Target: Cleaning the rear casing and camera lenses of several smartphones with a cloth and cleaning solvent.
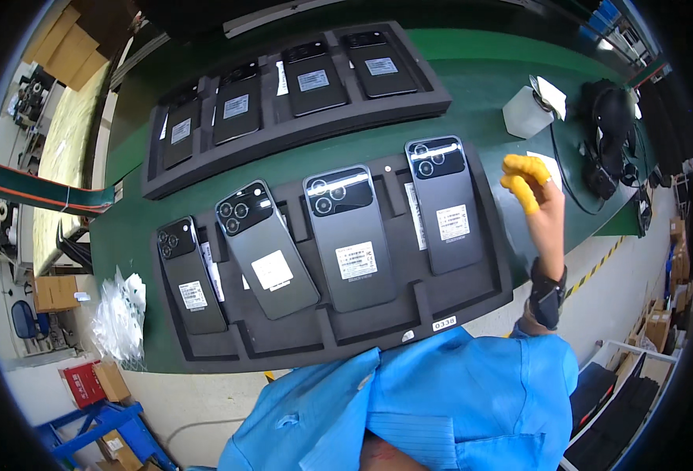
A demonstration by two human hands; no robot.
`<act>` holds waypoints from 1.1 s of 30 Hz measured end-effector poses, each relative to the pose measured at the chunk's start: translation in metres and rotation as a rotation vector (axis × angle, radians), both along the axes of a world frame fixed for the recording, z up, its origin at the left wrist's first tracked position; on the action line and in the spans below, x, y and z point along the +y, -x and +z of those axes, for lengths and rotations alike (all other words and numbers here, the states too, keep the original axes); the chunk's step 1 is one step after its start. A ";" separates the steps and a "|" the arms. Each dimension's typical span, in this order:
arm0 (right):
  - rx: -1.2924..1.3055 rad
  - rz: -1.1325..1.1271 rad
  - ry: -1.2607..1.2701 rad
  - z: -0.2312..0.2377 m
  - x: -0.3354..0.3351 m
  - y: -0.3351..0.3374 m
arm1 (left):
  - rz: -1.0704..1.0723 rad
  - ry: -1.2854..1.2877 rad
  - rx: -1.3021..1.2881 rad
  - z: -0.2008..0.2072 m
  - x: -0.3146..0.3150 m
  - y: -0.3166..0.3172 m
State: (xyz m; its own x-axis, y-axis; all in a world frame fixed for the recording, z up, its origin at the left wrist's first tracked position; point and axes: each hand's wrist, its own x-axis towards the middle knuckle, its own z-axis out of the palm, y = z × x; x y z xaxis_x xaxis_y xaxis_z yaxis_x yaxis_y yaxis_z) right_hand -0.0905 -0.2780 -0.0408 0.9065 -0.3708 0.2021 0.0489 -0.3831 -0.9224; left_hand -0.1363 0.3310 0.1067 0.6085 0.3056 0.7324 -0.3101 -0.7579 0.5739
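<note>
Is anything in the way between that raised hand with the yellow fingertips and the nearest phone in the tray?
Nothing visible. The right hand hovers just past the near tray's right edge, and the rightmost phone lies uncovered in its slot, with only the tray's foam rim between them.

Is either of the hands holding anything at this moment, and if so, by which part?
Nothing is held. The right hand, with yellow finger cots, hovers empty beside the near foam tray of phones. The left hand is out of view.
</note>
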 end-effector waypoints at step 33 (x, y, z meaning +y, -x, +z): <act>-0.132 -0.389 0.393 0.004 -0.045 0.020 | -0.862 -0.910 0.712 -0.115 -0.189 -0.092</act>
